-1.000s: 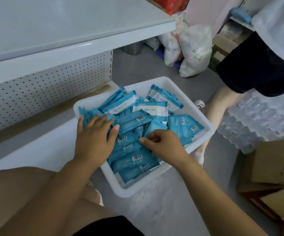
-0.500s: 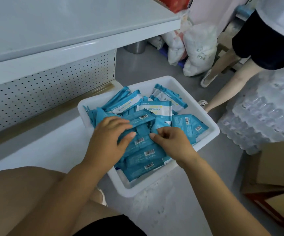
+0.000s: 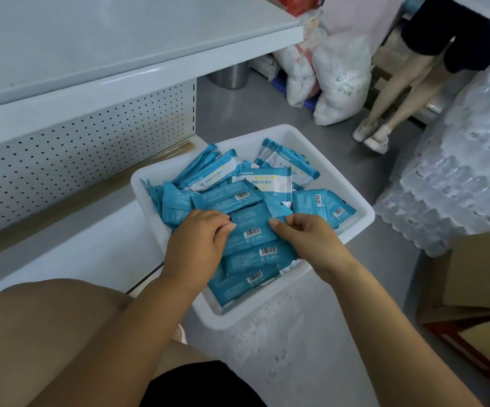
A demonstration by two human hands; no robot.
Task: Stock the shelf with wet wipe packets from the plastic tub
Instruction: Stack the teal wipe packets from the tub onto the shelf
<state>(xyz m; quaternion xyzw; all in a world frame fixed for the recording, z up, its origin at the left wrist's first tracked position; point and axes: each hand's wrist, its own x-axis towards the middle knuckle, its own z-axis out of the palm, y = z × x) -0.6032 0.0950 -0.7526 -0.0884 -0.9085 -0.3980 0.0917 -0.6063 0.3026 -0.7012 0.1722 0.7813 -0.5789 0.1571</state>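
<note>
While the packets (image 3: 249,221) lie loose and overlapping in the tub (image 3: 238,321) at the centre of the frame, most of them barcode side up, you have both hands down among them. Your left hand (image 3: 199,242) curls its fingers over the left edge of the middle bunch. Your right hand (image 3: 305,239) pinches the right edge of the same bunch between thumb and fingers. I cannot tell how many packets you hold, because the lower ones are hidden under your palms.

That is your first risk. The film looks slick, and a bunch squeezed only at its ends will likely bow and shed its middle packets as you lift. Get your fingers under the lowest one first.

Second, some packets toward the top of the tub show their white fronts, so a handful taken as it lies would probably reach the shelf facing mixed ways.

Third, the bottom shelf (image 3: 61,245) at left sits under the upper shelf (image 3: 91,39), whose front edge overhangs. A high swing could clip that edge and knock packets loose.

Anything dropped could slide toward the bottled water (image 3: 458,177) at right or another person's legs (image 3: 399,92) at upper right.
</note>
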